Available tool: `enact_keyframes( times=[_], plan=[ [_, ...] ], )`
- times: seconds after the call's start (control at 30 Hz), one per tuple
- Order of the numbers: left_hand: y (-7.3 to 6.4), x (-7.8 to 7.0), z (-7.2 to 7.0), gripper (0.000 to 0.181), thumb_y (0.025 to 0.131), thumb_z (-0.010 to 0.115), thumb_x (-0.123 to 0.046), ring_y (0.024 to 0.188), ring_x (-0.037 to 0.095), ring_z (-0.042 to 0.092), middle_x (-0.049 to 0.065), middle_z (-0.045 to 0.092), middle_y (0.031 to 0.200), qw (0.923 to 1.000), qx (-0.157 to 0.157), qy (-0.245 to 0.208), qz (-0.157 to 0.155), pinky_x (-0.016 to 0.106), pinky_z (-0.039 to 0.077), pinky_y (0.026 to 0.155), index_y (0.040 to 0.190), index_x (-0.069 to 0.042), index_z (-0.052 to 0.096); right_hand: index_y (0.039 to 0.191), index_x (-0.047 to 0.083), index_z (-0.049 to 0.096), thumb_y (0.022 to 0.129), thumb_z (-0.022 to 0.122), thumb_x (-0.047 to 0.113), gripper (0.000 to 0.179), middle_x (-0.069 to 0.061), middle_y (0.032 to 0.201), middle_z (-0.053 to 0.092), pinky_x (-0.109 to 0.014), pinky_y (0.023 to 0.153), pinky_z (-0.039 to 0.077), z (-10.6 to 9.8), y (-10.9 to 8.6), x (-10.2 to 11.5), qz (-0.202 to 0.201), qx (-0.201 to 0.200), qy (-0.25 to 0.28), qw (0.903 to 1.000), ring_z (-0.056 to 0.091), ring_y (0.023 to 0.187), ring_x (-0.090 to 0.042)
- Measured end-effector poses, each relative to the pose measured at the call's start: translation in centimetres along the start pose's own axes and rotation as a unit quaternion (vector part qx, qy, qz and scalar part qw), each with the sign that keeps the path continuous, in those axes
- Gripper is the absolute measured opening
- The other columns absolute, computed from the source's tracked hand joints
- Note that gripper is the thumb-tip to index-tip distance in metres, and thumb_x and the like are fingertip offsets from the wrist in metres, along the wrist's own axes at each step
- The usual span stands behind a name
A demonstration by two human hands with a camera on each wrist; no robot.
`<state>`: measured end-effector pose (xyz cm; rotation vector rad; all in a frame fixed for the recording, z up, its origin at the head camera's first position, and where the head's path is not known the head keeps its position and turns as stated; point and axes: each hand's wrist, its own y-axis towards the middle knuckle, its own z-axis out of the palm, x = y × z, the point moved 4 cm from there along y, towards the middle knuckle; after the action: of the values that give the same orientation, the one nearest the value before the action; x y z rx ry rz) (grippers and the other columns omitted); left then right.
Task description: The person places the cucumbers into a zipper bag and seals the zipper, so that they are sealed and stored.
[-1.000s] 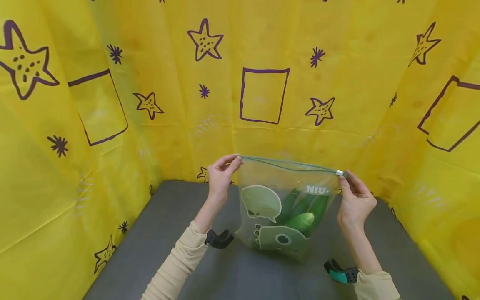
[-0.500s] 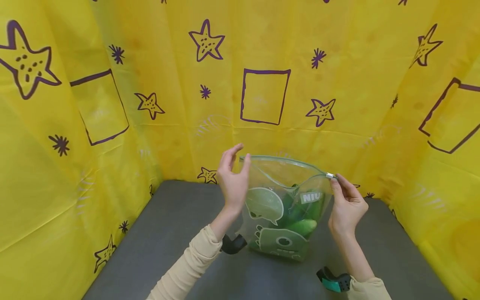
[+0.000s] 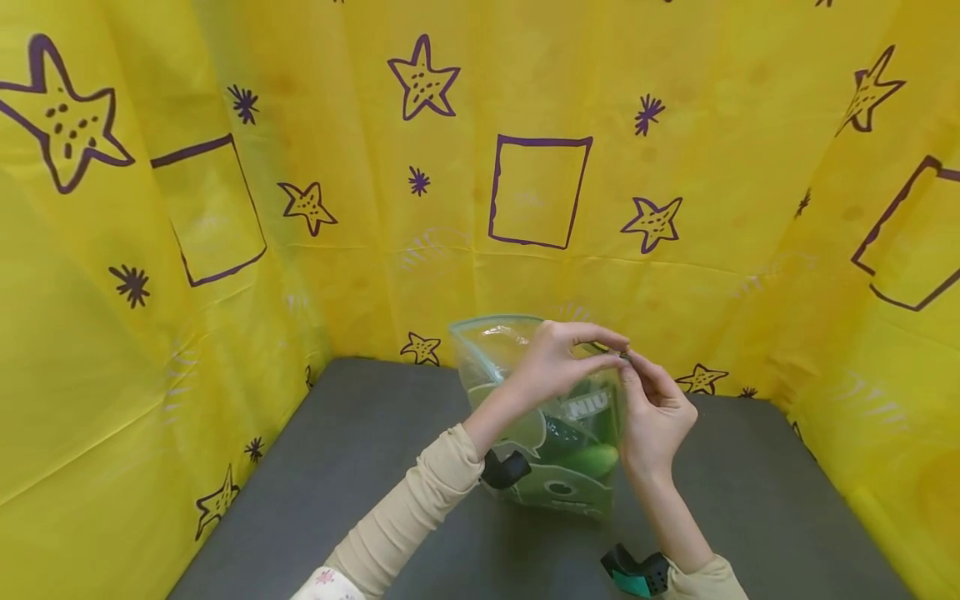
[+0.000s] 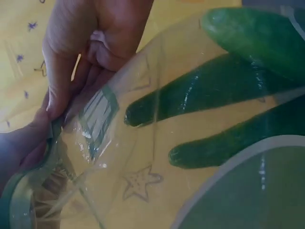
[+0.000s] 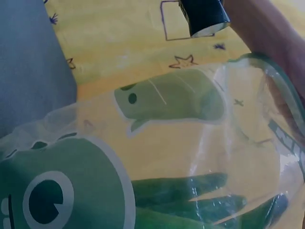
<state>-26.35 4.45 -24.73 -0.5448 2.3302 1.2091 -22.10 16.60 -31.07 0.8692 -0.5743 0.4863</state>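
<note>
A clear zip bag [image 3: 566, 492] with green cartoon prints stands upright on the grey table in the head view, its mouth gaping on the left. Several cucumbers [image 4: 224, 88] show through the plastic. At the bag's top right corner my right hand [image 3: 658, 421] pinches the edge between thumb and fingers. My left hand [image 3: 551, 358] reaches across the bag's front, thumb and fingertips meeting at that same corner, close to the right fingertips. The fingers cover the slider. In the left wrist view the bag's green zip strip [image 4: 19, 200] curves away from the left hand.
The grey tabletop [image 3: 375, 450] spreads around the bag. Yellow cloth [image 3: 375, 275] with purple stars surrounds it at the back and sides. Black wrist mounts [image 3: 636, 573] hang under both forearms, the left one in front of the bag.
My left hand let go of the bag's left corner and moved right to the slider corner. The bag mouth opened on the left. My right hand kept its pinch and shifted slightly left.
</note>
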Motion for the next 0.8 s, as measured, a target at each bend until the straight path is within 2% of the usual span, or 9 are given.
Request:
enact_keyframes(
  times=[0.1,0.27,0.5,0.67,0.8],
  plan=[
    [-0.1,0.3,0.1,0.02,0.083,0.071,-0.007,0.095,0.015,0.069,0.009,0.074,0.099,1.0,0.0,0.002,0.005,0.014,0.051,0.083,0.102,-0.002,0.072,0.095,-0.012,0.07,0.08,0.069,-0.008,0.016,0.001,0.081,0.074,-0.017,0.071,0.055,0.0,0.0,-0.2,0.001,0.001,0.002,1.0,0.069,0.075,-0.009],
    [-0.2,0.5,-0.1,0.015,0.084,0.07,-0.007,0.09,0.012,0.07,0.006,0.075,0.095,0.9988,-0.01,0.034,0.032,0.013,0.052,0.079,0.098,-0.004,0.074,0.093,-0.014,0.069,0.08,0.068,-0.009,0.014,0.001,0.08,0.074,-0.017,0.069,0.055,0.0,0.0,-0.2,-0.013,0.016,-0.017,0.9996,0.068,0.073,-0.01],
    [-0.6,0.4,-0.4,0.011,0.083,0.071,-0.007,0.084,0.01,0.071,0.004,0.075,0.089,0.9932,-0.022,0.087,0.074,0.011,0.051,0.075,0.093,-0.005,0.076,0.091,-0.014,0.069,0.079,0.074,0.003,0.021,0.006,0.076,0.072,-0.015,0.063,0.053,-0.2,-0.1,0.0,-0.016,0.012,-0.093,0.9954,0.064,0.065,-0.007],
    [-0.7,0.5,-1.1,0.011,0.082,0.073,-0.008,0.081,0.009,0.071,0.002,0.076,0.087,0.9916,-0.018,0.112,0.062,0.01,0.05,0.073,0.092,-0.007,0.076,0.09,-0.011,0.071,0.077,0.075,0.001,0.018,0.005,0.074,0.071,-0.015,0.063,0.053,-0.2,-0.1,0.0,0.024,-0.022,-0.069,0.9971,0.064,0.065,-0.007],
    [-1.1,1.4,-2.7,0.011,0.082,0.074,-0.011,0.081,0.008,0.071,0.001,0.076,0.086,0.9906,-0.02,0.132,0.028,0.014,0.052,0.075,0.092,-0.01,0.076,0.09,-0.008,0.072,0.077,0.074,-0.001,0.015,0.002,0.075,0.072,-0.016,0.068,0.054,-0.7,0.4,0.2,0.054,-0.072,-0.019,0.9958,0.065,0.069,-0.009]
  ],
)
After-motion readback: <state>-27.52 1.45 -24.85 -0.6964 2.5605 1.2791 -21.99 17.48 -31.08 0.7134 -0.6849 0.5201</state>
